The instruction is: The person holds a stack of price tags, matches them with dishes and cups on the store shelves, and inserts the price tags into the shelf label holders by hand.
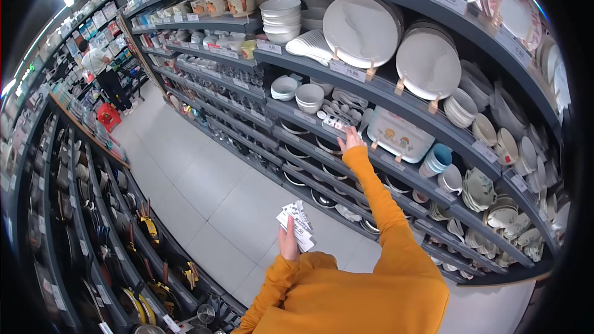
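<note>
My left hand (289,241) is closed on a fanned stack of white price labels (298,226), held low over the floor. My right hand (352,140) reaches out to a middle shelf, its fingers at the shelf's front edge beside a price label (334,125). Its fingers look partly spread, and whether anything small is between them cannot be made out. Spoons (341,108) lie just behind the fingers, with white bowls (309,97) to their left and a patterned tray (400,134) to their right.
Large round plates (359,31) stand on the shelf above. Blue cups (437,159) are at the right. Pans and utensils fill the left rack (93,222). Down the tiled aisle (210,173), a person (99,68) stands near a red stool (108,117).
</note>
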`<state>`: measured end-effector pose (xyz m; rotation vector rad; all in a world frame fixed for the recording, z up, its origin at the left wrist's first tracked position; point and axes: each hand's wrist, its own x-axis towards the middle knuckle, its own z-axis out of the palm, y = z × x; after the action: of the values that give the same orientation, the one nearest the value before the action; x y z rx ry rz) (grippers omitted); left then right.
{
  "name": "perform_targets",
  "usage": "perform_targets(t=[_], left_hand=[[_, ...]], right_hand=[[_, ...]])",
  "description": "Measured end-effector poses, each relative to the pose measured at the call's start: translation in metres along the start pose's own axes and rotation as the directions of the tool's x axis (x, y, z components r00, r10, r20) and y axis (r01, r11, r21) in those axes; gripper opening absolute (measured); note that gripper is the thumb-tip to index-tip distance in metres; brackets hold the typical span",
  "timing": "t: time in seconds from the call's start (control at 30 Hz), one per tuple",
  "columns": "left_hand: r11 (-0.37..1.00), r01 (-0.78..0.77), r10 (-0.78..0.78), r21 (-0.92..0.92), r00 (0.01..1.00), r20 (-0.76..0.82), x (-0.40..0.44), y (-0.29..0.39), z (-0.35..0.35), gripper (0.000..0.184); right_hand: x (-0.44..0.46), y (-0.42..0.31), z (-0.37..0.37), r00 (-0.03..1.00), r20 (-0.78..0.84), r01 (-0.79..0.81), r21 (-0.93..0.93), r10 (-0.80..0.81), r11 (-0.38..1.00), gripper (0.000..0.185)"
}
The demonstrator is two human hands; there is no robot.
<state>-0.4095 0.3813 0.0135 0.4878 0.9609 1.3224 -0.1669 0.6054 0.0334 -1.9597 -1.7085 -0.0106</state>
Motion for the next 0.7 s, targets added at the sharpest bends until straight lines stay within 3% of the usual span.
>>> perform_targets(t=[0.1,0.17,0.27,0.33,0.37,0.43,0.5,0.57,0.63,0.7], left_hand=[[1.0,0.025,-0.025,-0.014,0.999,-0.02,0.023,0.011,0.015,0.036],[0.999,0.029,-0.03,-0.02,0.999,-0.042,0.043,0.018,0.023,0.036],[0.985,0.17,-0.168,-0.04,0.985,0.031,0.077,0.023,0.023,0.035],[0.98,0.189,-0.187,-0.053,0.982,0.037,0.096,0.021,0.029,0.035],[0.979,0.195,-0.193,-0.059,0.98,0.044,0.107,0.022,0.033,0.035],[0.984,0.167,-0.163,-0.053,0.983,0.084,0.126,0.027,0.04,0.036],[0.987,0.128,-0.12,-0.092,0.989,0.09,0.14,0.035,0.053,0.036],[0.984,0.147,-0.134,-0.102,0.983,0.125,0.16,0.03,0.047,0.037],[0.981,0.174,-0.165,-0.09,0.982,0.094,0.175,0.023,0.044,0.036],[0.982,0.168,-0.155,-0.084,0.978,0.141,0.184,0.017,0.041,0.036]], right_hand=[[0.016,0.023,0.029,0.996,-0.045,0.071,-0.067,-0.074,0.995,0.026],[0.015,0.023,0.026,0.982,-0.163,0.101,0.048,-0.092,0.994,0.016],[0.024,0.026,0.017,0.992,-0.127,0.007,0.222,0.022,0.975,0.013],[0.026,0.025,0.008,0.979,-0.2,0.034,0.309,0.03,0.95,0.015],[0.025,0.02,0.0,0.982,-0.166,-0.026,0.339,0.087,0.94,0.015],[0.016,0.018,-0.001,0.977,-0.207,0.039,0.435,0.058,0.899,0.013],[-0.009,0.003,0.01,0.994,0.008,-0.088,0.67,0.112,0.737,0.012],[-0.044,-0.017,0.03,0.915,0.384,-0.394,0.793,0.122,0.465,0.014],[-0.077,-0.035,0.049,0.856,0.514,-0.504,0.805,0.058,0.313,0.015],[-0.102,-0.038,0.071,0.864,0.503,-0.484,0.826,0.008,0.288,0.02]])
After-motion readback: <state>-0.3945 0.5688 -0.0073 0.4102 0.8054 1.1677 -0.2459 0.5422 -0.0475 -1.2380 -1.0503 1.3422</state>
